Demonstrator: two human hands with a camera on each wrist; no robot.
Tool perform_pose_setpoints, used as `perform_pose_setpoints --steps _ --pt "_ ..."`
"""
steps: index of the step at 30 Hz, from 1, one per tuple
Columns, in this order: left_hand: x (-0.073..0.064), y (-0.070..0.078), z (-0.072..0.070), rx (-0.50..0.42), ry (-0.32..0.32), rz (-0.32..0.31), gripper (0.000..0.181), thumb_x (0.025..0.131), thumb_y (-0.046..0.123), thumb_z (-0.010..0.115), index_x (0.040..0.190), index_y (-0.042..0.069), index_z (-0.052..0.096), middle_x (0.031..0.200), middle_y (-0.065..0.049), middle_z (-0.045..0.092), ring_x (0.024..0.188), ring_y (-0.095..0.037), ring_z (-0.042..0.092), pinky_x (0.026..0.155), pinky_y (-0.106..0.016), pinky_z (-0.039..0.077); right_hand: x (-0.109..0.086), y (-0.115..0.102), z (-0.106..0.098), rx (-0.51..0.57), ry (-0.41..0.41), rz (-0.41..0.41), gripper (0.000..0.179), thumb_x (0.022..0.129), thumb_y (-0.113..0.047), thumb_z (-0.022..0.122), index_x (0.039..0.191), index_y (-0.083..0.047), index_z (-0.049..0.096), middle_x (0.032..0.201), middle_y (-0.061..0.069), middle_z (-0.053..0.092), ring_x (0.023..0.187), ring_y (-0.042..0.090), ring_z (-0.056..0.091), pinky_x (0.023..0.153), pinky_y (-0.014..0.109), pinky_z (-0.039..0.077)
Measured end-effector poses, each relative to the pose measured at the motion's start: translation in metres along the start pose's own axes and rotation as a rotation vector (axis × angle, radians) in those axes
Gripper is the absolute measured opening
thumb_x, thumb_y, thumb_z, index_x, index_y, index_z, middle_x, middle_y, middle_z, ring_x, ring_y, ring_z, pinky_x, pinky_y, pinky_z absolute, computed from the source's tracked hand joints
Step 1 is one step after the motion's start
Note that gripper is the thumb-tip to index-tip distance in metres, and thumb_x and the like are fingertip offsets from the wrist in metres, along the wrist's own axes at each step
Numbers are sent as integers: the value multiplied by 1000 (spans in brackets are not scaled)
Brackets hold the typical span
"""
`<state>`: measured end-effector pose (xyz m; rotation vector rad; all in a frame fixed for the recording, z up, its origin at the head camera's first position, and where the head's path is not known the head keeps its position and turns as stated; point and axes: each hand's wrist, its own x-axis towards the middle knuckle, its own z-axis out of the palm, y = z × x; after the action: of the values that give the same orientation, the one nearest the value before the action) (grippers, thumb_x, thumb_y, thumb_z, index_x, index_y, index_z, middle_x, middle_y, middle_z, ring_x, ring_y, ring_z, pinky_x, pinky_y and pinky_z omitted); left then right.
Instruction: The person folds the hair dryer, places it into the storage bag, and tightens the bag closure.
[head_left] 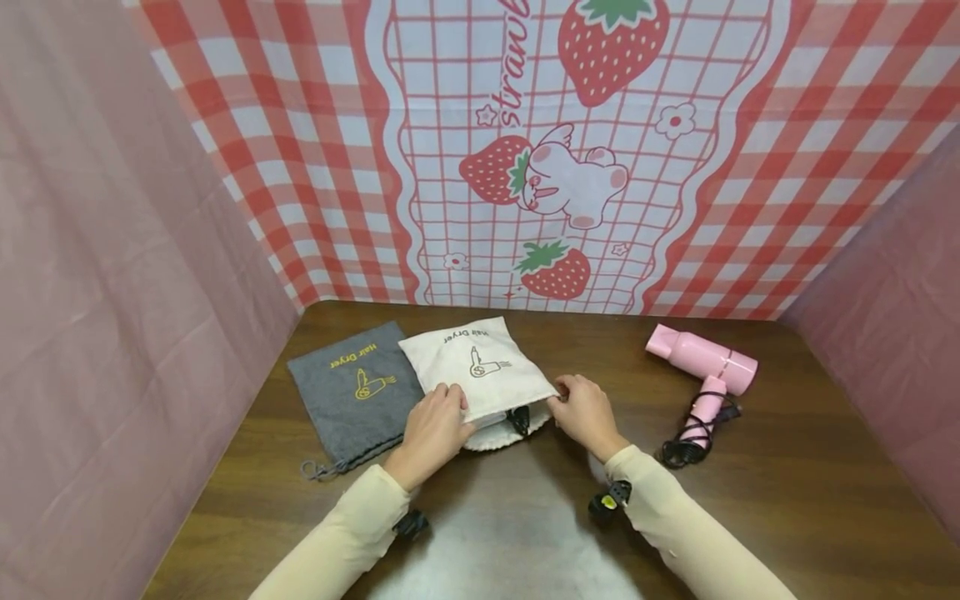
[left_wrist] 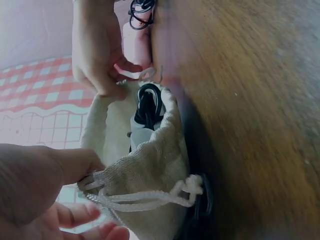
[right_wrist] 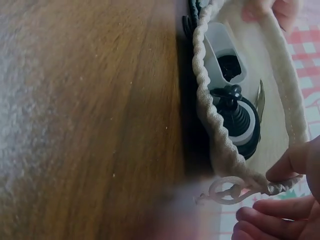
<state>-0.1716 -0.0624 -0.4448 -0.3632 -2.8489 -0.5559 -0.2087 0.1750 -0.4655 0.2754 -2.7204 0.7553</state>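
A cream drawstring bag [head_left: 517, 367] printed "Hair Dryer" lies with its mouth facing me. My left hand [head_left: 437, 427] pinches the left corner of that mouth, and my right hand [head_left: 587, 414] pinches the right corner. Between them the opening gapes. Within it, the right wrist view shows a white appliance [right_wrist: 216, 37] with a dark hollow end, beside a black cord [right_wrist: 235, 117] with a ribbed sleeve. Most of the appliance is hidden by the cloth. A pale drawstring [left_wrist: 145, 200] dangles from the left corner of the bag.
Left of the cream bag lies a flat grey drawstring bag [head_left: 367, 400] with yellow "Hair Dryer" print. At the right rests a pink hair dryer [head_left: 705, 357], its black cord [head_left: 686, 450] wound about the handle. A strawberry-patterned curtain [head_left: 525, 167] hangs behind the wooden table [head_left: 495, 533].
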Motion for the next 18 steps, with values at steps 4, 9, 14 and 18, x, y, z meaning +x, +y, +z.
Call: perform_pose_setpoints --steps 4,9,14,18 --pt "-4 -6 -2 26 -43 -35 29 73 27 79 75 14 53 69 -2 53 65 -23 55 56 -36 44 2 5 2 54 -52 39 20 78 -13 67 93 0 70 80 11 69 74 27 65 70 44 50" --pt "-7 -10 -6 27 -90 -90 28 75 31 75 74 15 52 63 -2 56 58 -25 57 50 -38 42 3 8 4 121 -141 67 26 82 -10 62 105 1 67 89 12 73 77 24 67 75 43 52" --pt "-10 -14 -8 14 -160 -129 27 78 32 73 74 15 53 64 -4 57 59 -27 58 52 -40 43 4 9 7 133 -215 18 35 83 -3 55 117 5 64 102 19 71 90 31 67 84 48 52" --pt "-12 -17 -9 -14 -212 -133 26 80 31 71 73 15 52 64 -3 55 58 -24 55 52 -39 41 4 10 9 144 -255 -9 38 82 1 54 119 8 61 106 23 70 97 34 67 87 50 52"
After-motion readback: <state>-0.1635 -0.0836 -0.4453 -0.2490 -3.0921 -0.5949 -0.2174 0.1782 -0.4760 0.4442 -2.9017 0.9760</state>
